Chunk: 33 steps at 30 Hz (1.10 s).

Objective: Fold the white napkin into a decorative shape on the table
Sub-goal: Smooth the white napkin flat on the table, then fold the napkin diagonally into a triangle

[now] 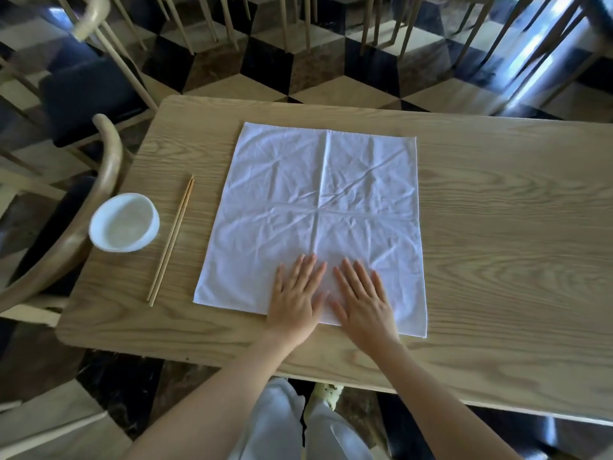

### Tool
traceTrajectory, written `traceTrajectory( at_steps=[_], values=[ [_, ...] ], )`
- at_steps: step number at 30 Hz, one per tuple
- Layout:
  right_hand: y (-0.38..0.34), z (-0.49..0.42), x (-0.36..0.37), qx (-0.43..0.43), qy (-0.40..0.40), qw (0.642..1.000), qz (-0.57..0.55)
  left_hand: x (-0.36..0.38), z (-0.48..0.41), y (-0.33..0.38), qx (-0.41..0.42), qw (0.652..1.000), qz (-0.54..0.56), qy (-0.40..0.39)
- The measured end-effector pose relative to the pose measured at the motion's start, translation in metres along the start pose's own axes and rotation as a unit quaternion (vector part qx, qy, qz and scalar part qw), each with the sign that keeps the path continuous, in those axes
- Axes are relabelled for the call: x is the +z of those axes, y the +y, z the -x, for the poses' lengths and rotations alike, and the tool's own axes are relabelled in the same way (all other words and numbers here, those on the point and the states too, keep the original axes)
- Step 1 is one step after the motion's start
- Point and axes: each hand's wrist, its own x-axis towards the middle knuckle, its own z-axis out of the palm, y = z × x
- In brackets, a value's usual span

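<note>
The white napkin (318, 200) lies spread flat and unfolded on the light wooden table (497, 227), creased in a cross through its middle. My left hand (295, 300) rests palm down on the napkin's near edge, fingers spread. My right hand (363, 302) lies flat beside it on the same near edge, a small gap between the two hands. Neither hand grips the cloth; both press it against the table.
A white bowl (124, 222) stands at the table's left edge, with a pair of wooden chopsticks (170, 240) between it and the napkin. Wooden chairs (99, 180) stand to the left and beyond the table. The floor is chequered.
</note>
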Motion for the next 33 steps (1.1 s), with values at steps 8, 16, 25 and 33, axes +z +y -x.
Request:
traceTrajectory(
  at_steps=[8, 16, 25, 33],
  values=[
    [0.067, 0.04, -0.018, -0.045, -0.031, 0.996, 0.069, 0.004, 0.001, -0.015, 0.005, 0.998, -0.032, -0.046],
    [0.105, 0.047, -0.047, -0.133, -0.094, 0.986, 0.047, -0.013, -0.005, -0.007, -0.004, 0.993, -0.037, -0.114],
    [0.082, 0.017, -0.079, -0.06, -0.007, 0.998, 0.011, -0.047, -0.026, 0.062, 0.012, 0.987, 0.072, -0.143],
    [0.075, -0.055, -0.114, -0.068, -0.055, 0.986, -0.144, -0.063, -0.045, 0.079, -0.1, 0.955, 0.28, -0.005]
  ],
)
